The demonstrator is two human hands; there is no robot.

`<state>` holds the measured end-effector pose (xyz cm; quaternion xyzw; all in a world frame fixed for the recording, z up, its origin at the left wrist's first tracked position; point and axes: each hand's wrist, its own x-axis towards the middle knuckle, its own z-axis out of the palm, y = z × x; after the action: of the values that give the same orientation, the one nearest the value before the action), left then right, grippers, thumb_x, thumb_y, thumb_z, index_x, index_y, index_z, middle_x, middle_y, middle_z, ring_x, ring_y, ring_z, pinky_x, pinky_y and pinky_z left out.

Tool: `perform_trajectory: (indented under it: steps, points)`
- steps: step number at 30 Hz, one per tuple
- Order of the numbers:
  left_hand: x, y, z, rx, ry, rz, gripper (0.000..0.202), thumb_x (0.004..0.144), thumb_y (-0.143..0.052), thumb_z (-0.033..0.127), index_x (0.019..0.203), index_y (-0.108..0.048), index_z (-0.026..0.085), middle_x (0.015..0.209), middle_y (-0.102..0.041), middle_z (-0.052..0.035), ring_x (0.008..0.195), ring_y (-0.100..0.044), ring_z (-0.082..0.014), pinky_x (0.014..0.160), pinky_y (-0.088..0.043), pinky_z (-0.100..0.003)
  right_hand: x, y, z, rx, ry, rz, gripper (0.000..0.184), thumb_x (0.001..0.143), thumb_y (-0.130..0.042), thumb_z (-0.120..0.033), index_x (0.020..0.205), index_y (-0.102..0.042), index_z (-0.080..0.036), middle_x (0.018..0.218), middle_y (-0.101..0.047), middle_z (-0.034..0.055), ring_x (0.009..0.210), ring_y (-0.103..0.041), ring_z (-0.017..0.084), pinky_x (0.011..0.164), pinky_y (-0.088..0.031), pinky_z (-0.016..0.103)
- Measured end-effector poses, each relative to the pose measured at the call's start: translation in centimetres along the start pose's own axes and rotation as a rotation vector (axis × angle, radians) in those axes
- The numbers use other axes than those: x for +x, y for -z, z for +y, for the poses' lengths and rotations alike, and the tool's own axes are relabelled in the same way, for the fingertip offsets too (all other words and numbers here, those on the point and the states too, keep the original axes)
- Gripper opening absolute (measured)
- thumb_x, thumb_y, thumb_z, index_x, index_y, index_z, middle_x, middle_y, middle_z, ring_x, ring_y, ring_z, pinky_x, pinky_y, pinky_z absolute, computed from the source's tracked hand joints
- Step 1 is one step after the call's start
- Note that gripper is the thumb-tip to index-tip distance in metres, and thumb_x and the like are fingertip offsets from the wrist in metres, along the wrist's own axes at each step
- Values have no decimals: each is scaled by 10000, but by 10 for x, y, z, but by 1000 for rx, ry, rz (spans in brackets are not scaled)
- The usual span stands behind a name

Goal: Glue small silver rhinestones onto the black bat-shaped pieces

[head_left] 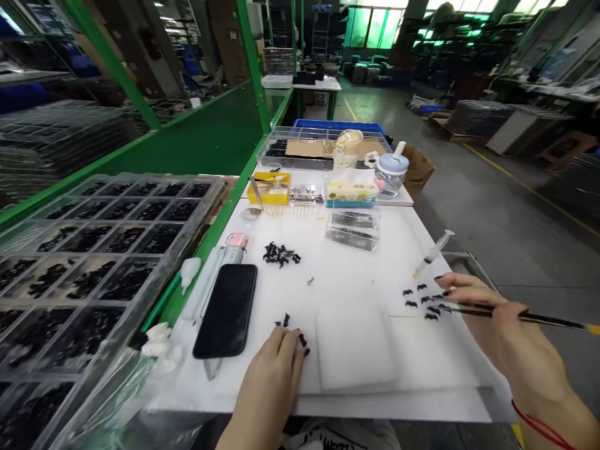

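Note:
My left hand [274, 362] rests on the white table. A small black part [302, 340] sits between its thumb and index finger, and more small black parts [285, 320] lie just beyond the fingertips. My right hand [510, 331] grips a slim black rod-like tool [553, 320] with a yellow end; the exact kind is unclear. Its extended fingertips are over a loose group of small black parts [411, 304] at the right. A syringe [434, 254] lies just past that group. Farther back is a pile of black parts [280, 254]. A white foam sheet [356, 350] lies between my hands.
On the left are a black phone [225, 310] and a large divided tray [107, 306] full of black parts. Behind the work area stand a clear box [352, 229], a tissue pack [351, 187], a yellow bin [269, 197] and a lidded jar [392, 169].

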<state>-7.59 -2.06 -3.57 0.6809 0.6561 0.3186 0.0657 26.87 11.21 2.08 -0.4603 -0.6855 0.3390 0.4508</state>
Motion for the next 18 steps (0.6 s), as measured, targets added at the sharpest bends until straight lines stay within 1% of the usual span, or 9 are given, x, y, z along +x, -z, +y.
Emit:
perform_trajectory:
  steps: [1, 3, 5, 7, 9, 11, 14, 16, 18]
  points:
    - [0, -1, 2, -14, 22, 15, 198, 1000, -521, 177, 1052, -712, 168, 909, -746, -112, 670, -744, -264, 574, -631, -364, 9, -13, -6, 44, -7, -54, 582, 1104, -338, -583, 951, -797, -260, 1182, -727, 140, 1217, -678, 303, 857, -639, 407]
    - [-1, -3, 4, -48, 55, 41, 194, 1002, -515, 181, 1066, -697, 163, 885, -734, -103, 628, -716, -235, 578, -625, -352, 28, -43, -16, 109, -29, -187, 628, 1089, -320, -648, 983, -787, -241, 1111, -733, 142, 902, -734, 252, 655, -636, 367]
    - [-3, -3, 7, -108, 73, 55, 203, 989, -511, 159, 1102, -679, 174, 861, -728, -73, 623, -712, -197, 616, -636, -313, 46, -75, -22, 137, -53, -353, 616, 1022, -447, -727, 904, -766, -215, 958, -732, 110, 666, -698, 205, 610, -636, 376]
    - [-4, -1, 11, -260, 123, 42, 236, 952, -534, 116, 1127, -669, 200, 838, -741, -35, 644, -730, -161, 652, -641, -252, 61, -103, -23, 96, -96, -473, 459, 995, -608, -617, 896, -765, -196, 862, -729, 80, 667, -717, 197, 662, -646, 370]
    - [-4, 3, 19, -510, 207, -32, 274, 900, -584, 75, 1117, -675, 216, 843, -774, -16, 679, -758, -141, 677, -639, -204, 70, -123, -20, 25, -137, -543, 285, 937, -733, -458, 911, -764, -176, 855, -739, 64, 673, -733, 187, 656, -639, 350]
    - [-1, 7, 29, -785, 281, -150, 287, 846, -634, 50, 1081, -690, 205, 860, -799, -27, 701, -774, -139, 684, -632, -183, 75, -133, -17, -30, -163, -583, 174, 885, -768, -339, 901, -760, -166, 864, -751, 61, 651, -738, 183, 625, -627, 337]
    - [7, 5, 43, -1086, 337, -280, 266, 760, -678, 42, 989, -696, 175, 817, -790, -43, 658, -745, -130, 640, -595, -167, 80, -137, -18, -55, -182, -603, 111, 899, -706, -271, 926, -760, -178, 838, -762, 61, 645, -762, 206, 643, -639, 357]
    - [11, -3, 48, -1203, 391, -313, 246, 742, -683, 46, 954, -682, 171, 761, -753, -28, 602, -691, -110, 593, -564, -163, 82, -139, -22, -42, -181, -586, 153, 927, -682, -292, 986, -772, -183, 910, -774, 83, 710, -789, 225, 685, -657, 374]
    - [10, -17, 48, -1273, 425, -289, 234, 748, -688, 66, 954, -671, 176, 708, -704, -5, 547, -633, -95, 550, -538, -168, 83, -144, -25, -8, -176, -563, 205, 944, -692, -354, 1009, -789, -186, 1034, -771, 113, 784, -802, 236, 718, -674, 385]
